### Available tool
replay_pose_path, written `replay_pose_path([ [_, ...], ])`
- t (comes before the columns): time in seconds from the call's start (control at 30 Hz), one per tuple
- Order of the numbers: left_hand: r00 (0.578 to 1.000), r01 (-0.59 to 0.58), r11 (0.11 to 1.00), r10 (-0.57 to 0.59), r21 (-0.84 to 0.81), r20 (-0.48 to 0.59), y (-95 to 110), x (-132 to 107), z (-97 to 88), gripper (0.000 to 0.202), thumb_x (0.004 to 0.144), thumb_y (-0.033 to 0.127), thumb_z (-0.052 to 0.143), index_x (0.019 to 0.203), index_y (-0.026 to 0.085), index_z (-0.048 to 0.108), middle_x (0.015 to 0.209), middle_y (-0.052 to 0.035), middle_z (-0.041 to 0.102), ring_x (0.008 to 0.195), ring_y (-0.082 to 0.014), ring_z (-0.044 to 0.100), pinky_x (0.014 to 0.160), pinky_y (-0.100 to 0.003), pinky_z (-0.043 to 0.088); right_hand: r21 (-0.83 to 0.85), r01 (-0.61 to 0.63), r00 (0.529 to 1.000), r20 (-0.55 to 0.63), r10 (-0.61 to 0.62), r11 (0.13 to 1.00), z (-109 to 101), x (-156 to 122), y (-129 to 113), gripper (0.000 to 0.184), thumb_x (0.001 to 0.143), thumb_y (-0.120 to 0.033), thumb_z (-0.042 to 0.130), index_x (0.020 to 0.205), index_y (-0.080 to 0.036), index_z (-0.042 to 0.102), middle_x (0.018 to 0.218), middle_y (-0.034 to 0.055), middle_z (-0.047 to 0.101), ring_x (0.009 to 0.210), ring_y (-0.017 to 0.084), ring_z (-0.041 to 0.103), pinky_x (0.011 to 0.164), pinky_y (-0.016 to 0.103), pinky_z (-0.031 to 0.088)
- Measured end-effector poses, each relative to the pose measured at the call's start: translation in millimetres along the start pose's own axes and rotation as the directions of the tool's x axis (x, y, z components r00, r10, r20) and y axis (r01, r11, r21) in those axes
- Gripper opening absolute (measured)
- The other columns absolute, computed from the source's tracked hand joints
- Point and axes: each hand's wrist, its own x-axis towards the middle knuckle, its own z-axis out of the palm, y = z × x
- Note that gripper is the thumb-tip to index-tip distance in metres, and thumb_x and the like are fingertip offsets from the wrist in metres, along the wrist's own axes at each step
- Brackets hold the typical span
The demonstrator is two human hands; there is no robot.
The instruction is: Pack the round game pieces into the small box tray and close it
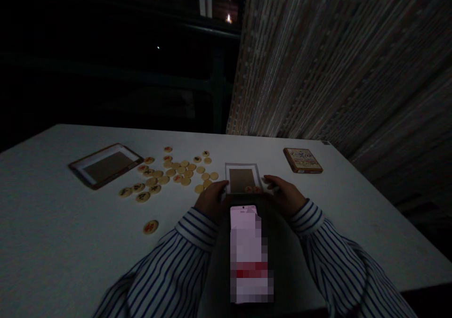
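Note:
A small open box (pixel 243 175) with a brown inside and a white rim lies on the white table (pixel 52 224) straight ahead. My left hand (pixel 211 198) grips its left edge and my right hand (pixel 284 194) grips its right edge, fingers curled. One or two round pieces (pixel 251 189) lie inside the box at its near end. Several round yellow game pieces (pixel 176 171) with dark and red marks are scattered to the left of the box. A lit phone (pixel 250 252) hangs at my chest below the hands.
A flat brown-and-white lid or tray (pixel 105 165) lies at the left. A small printed box (pixel 302 159) sits at the far right. One lone piece (pixel 150 226) lies near my left sleeve. A brick wall (pixel 335 63) stands behind the table at the right; the room is dark.

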Motion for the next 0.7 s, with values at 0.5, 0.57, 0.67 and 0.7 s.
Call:
replay_pose_path([
  [0.5, 0.999, -0.030, 0.996, 0.031, 0.079, -0.016, -3.7, 0.2, 3.1, 0.038, 0.071, 0.021, 0.051, 0.108, 0.016, 0.054, 0.102, -0.0086, 0.062, 0.093, -0.0198, 0.058, 0.080, -0.033, 0.047, -0.161, -0.005, 0.997, 0.070, 0.017, 0.987, 15.9, 3.9, 12.9, 0.043, 0.074, -0.025, 0.053, 0.116, -0.018, 0.048, 0.100, 0.0066, 0.061, 0.084, 0.016, 0.056, 0.075, 0.030, 0.045],
  [0.57, 0.999, -0.029, 0.997, 0.031, 0.078, -0.014, -3.7, 0.6, 2.8, 0.038, 0.071, 0.021, 0.051, 0.108, 0.015, 0.054, 0.102, -0.0091, 0.062, 0.093, -0.0198, 0.059, 0.080, -0.033, 0.047, -0.158, -0.007, 0.997, 0.079, 0.020, 0.987, 17.0, 4.3, 13.3, 0.042, 0.075, -0.026, 0.052, 0.116, -0.018, 0.048, 0.100, 0.0062, 0.061, 0.084, 0.016, 0.055, 0.075, 0.030, 0.045],
  [0.67, 1.000, -0.025, 0.997, 0.025, 0.067, -0.008, -2.7, 0.2, 2.5, 0.038, 0.071, 0.020, 0.051, 0.108, 0.014, 0.054, 0.101, -0.0092, 0.063, 0.089, -0.0189, 0.060, 0.079, -0.033, 0.048, -0.159, -0.017, 0.997, 0.077, 0.029, 0.987, 17.1, 4.7, 13.3, 0.042, 0.076, -0.028, 0.051, 0.117, -0.018, 0.048, 0.098, 0.0061, 0.061, 0.084, 0.016, 0.055, 0.074, 0.031, 0.045],
  [0.7, 1.000, -0.020, 0.998, 0.020, 0.061, -0.007, -2.3, -0.1, 2.6, 0.037, 0.071, 0.019, 0.050, 0.108, 0.014, 0.054, 0.100, -0.0091, 0.063, 0.087, -0.0184, 0.060, 0.078, -0.032, 0.048, -0.160, -0.015, 0.997, 0.078, 0.028, 0.987, 16.7, 4.7, 13.1, 0.042, 0.076, -0.028, 0.052, 0.117, -0.018, 0.048, 0.098, 0.0062, 0.061, 0.084, 0.016, 0.055, 0.074, 0.031, 0.044],
])
